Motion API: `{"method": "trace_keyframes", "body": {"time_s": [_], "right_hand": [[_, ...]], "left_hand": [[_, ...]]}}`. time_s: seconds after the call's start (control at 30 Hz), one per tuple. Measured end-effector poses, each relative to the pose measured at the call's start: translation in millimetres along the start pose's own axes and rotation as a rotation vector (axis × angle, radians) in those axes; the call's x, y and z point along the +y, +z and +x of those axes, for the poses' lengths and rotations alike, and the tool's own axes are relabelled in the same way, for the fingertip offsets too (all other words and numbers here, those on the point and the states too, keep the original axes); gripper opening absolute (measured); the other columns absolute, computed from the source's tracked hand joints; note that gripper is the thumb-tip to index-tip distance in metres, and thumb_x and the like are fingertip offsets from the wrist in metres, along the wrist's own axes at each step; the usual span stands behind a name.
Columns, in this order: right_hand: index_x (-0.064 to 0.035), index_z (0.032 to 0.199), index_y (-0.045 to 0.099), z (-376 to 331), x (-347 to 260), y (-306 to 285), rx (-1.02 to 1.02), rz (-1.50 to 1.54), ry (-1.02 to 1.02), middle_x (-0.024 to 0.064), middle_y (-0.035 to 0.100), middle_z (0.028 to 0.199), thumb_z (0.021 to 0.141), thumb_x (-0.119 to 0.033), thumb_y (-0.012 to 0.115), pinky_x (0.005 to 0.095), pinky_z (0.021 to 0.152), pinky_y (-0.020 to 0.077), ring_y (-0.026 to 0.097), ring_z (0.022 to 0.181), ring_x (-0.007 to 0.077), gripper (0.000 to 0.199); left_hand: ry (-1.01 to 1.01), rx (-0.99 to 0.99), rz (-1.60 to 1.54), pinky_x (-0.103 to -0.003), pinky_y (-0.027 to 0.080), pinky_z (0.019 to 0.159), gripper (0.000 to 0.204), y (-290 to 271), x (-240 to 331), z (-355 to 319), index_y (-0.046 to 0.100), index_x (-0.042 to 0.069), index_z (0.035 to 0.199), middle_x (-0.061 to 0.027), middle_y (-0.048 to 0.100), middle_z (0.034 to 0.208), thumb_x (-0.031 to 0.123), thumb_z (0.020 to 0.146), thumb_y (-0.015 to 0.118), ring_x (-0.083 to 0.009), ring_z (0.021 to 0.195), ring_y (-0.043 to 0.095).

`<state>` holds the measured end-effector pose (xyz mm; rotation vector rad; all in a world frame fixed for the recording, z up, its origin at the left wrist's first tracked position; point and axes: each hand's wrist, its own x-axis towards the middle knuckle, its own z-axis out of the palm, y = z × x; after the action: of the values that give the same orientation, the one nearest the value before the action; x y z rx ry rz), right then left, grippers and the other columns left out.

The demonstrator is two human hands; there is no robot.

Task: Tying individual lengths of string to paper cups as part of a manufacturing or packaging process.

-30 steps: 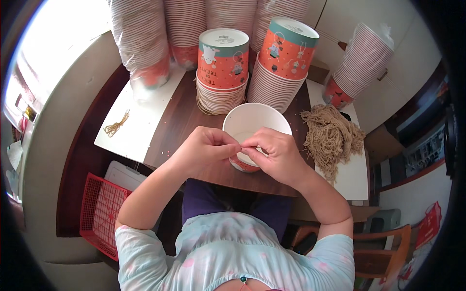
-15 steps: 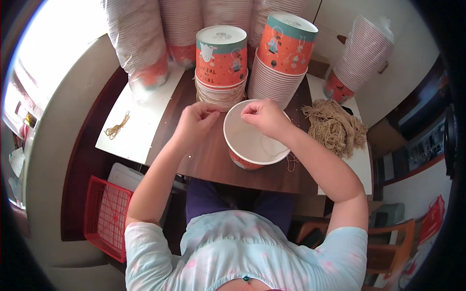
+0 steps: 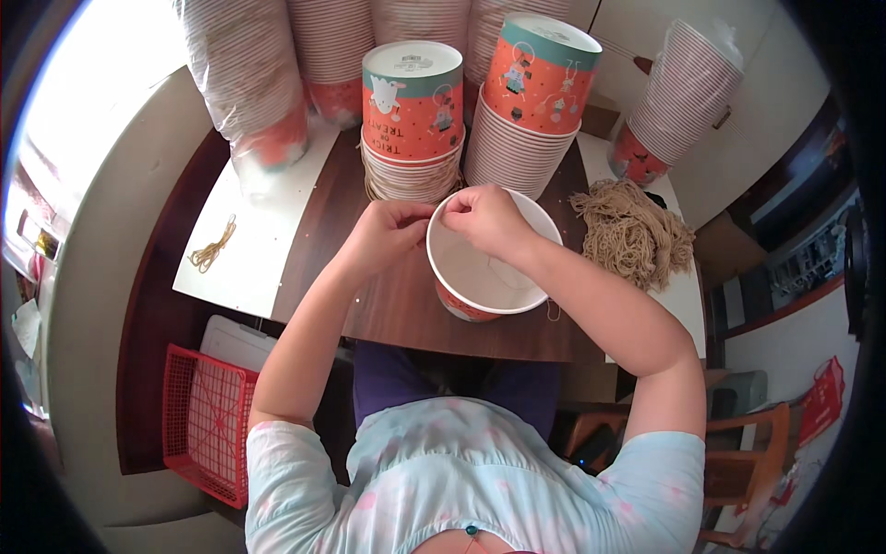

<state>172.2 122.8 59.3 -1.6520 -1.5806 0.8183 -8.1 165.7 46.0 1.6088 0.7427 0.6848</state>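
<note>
In front of me on the brown table stands a paper bucket (image 3: 510, 294), white inside and orange outside, tipped slightly with its mouth toward me. My left hand (image 3: 391, 236) is pinched closed against the outside of its left rim; what its fingertips hold is hidden. Just inside the same rim, my right hand (image 3: 487, 220) has its fingers pressed together on a thin cord. The thin beige cord (image 3: 498, 270) runs faintly across the bucket's inside, and a loop of it hangs outside the right rim. Inside the rim, my right fingertips are partly hidden.
Behind stand two stacks of upturned buckets, the left one (image 3: 413, 106) wrapped with cord loops and the right one (image 3: 540, 78) taller. A heap of beige cord (image 3: 635, 233) lies right, a small bundle (image 3: 213, 244) left. Plastic-wrapped stacks (image 3: 242, 83) line the back. A red basket (image 3: 212, 415) sits lower left.
My left hand has moved right to the bucket's rim. My right hand has shifted slightly left, so the two hands are closer together. The cord outside the right rim has drawn up shorter.
</note>
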Motion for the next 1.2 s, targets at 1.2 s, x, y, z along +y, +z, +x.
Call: {"method": "trace_keyframes", "body": {"time_s": [1.2], "right_hand": [[-0.0034,0.076,0.061,-76.9,-47.2,-36.3,-0.294,-0.142,-0.692,0.0091,0.060,0.078,0.075,-0.013,0.070,0.0342,0.068,0.0453,0.059,0.075,0.0236,0.013]], "left_hand": [[0.059,-0.100,-0.518,-0.019,0.047,0.068,0.011,61.5,5.4,-91.5,0.063,0.001,0.096,-0.0019,0.065,0.087,0.010,0.091,0.061,-0.0051,0.075,0.058]]}}
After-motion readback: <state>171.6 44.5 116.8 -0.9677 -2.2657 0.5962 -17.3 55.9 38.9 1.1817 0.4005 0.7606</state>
